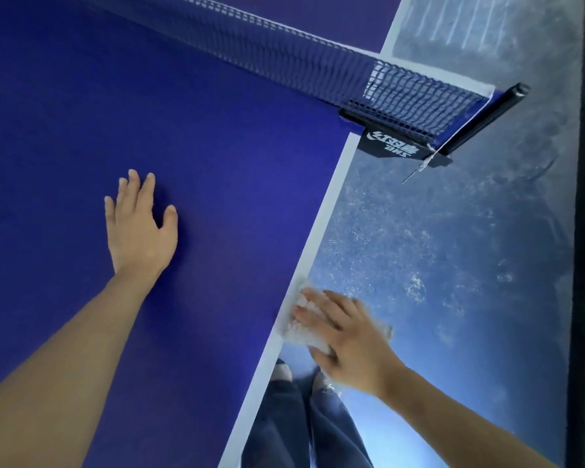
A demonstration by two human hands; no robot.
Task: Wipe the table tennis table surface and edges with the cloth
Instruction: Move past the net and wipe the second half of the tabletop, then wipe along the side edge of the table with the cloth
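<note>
Blue tabletop (217,197) met its white edge (331,201) where the right grip (348,336), fingers straight, pressed the cloth (303,336) down while the left grip (141,228) rested flat and empty on the surface; overhanging the edge, the cloth might slip to the floor (436,248) if pressure eased.

White cloth (301,332) blurred, largely covered by right grip (352,342); blue table tennis desk (217,197) cropped left and below; dark mesh net (284,52) cropped above.
</note>
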